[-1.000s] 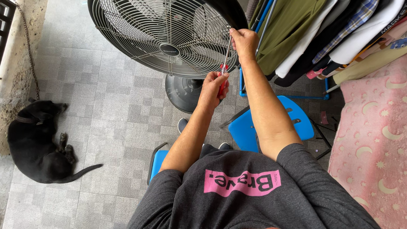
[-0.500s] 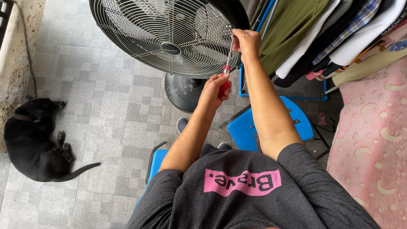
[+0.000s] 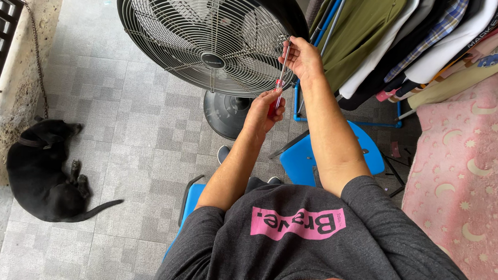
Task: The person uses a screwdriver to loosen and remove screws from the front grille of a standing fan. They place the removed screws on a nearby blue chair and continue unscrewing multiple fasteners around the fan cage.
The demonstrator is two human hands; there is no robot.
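1. Screwdriver (image 3: 278, 86), red-handled with a thin steel shaft, stands upright at the right rim of the fan grille (image 3: 209, 38); my left hand (image 3: 263, 113) is closed round the handle.
2. It looks light and stiff; I judge the handle the right place to hold, since the slim shaft would slip.
3. My right hand (image 3: 302, 57) pinches the shaft's upper end against the wire grille, which looks springy.
4. Beyond stand the fan base (image 3: 226, 113), a blue chair (image 3: 316, 155) and hanging clothes (image 3: 413, 40).
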